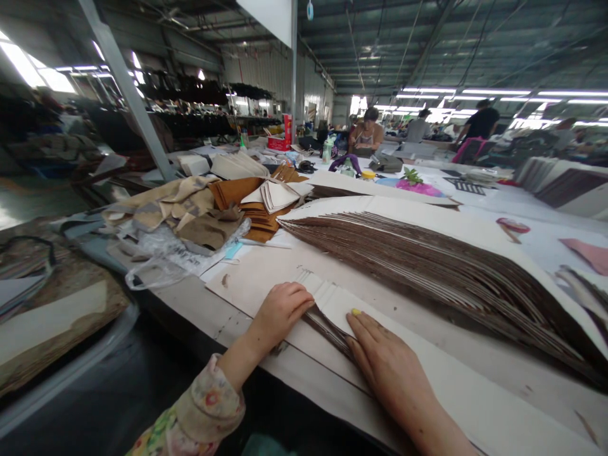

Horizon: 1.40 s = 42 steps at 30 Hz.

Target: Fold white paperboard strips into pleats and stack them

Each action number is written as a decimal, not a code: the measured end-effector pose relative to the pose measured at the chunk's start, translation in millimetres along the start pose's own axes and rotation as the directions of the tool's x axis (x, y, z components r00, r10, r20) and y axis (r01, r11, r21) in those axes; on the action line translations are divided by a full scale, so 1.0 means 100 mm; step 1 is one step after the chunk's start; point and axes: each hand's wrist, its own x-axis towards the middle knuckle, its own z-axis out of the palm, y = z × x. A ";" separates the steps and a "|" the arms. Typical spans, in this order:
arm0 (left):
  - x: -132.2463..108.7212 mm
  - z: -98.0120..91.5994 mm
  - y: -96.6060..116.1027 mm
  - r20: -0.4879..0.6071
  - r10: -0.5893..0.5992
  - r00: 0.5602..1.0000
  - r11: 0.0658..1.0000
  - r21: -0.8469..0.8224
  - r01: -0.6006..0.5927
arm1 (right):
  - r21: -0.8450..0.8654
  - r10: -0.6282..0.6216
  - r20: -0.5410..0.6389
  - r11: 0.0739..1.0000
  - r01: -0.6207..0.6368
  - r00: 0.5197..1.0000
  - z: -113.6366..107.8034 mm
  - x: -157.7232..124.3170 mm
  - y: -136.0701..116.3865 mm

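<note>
A thin stack of long strips point(330, 296), pale on top with brown edges, lies along the front of the table; they look like leather or backed fabric. My left hand point(279, 311) is closed on the near edge of the stack close to its left end, fingers curled and thumb tucked out of sight. Flat across the pale top surface rests my right hand point(387, 358), its fingers stretched out, with something yellow on one fingertip. Behind both hands, a much thicker pile of similar strips point(403, 256) bulges upward, its brown edges fanned.
Brown leather-like pieces point(232, 192), tan scraps point(173, 202) and a crumpled clear plastic bag point(166, 256) lie at the left. A roll of tape point(513, 225) sits at the right. Across the table a person point(367, 133) is seated. A metal post point(128, 88) rises at the left.
</note>
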 end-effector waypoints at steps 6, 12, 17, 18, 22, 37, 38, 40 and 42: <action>0.08 0.04 0.11 -0.098 -0.053 0.994 0.999 -0.008 0.053 | 0.033 -0.006 -0.003 0.999 0.006 1.000 -0.01 -0.02 0.03; -0.05 0.12 0.02 -0.013 -0.161 0.987 0.970 -0.188 0.155 | -0.083 -0.069 -0.020 0.994 0.067 0.997 0.09 -0.08 0.03; -0.09 0.13 0.02 0.025 -0.149 0.988 0.980 -0.131 0.151 | -0.156 -0.074 -0.018 0.985 0.071 0.997 0.13 -0.11 0.03; -0.09 0.13 0.03 0.028 -0.147 0.989 0.981 -0.124 0.150 | -0.170 -0.080 -0.013 0.982 0.077 0.997 0.12 -0.13 0.04; -0.07 0.12 0.04 0.031 -0.132 0.991 0.985 -0.107 0.135 | -0.220 -0.136 -0.012 0.967 0.130 0.991 0.06 -0.22 0.14; -0.08 0.14 0.03 0.013 -0.104 0.994 0.989 -0.106 0.105 | -0.208 -0.106 -0.005 0.973 0.102 0.994 0.09 -0.19 0.06; -0.08 0.13 0.03 0.013 -0.099 0.995 0.989 -0.110 0.099 | -0.209 -0.109 -0.005 0.972 0.105 0.994 0.08 -0.19 0.06; -0.08 0.13 0.01 0.014 -0.083 0.996 0.989 -0.124 0.084 | -0.210 -0.124 -0.002 0.970 0.121 0.992 0.06 -0.19 0.08; -0.09 0.12 0.00 0.010 -0.078 0.997 0.987 -0.137 0.079 | -0.203 -0.148 0.010 0.968 0.147 0.989 0.04 -0.20 0.10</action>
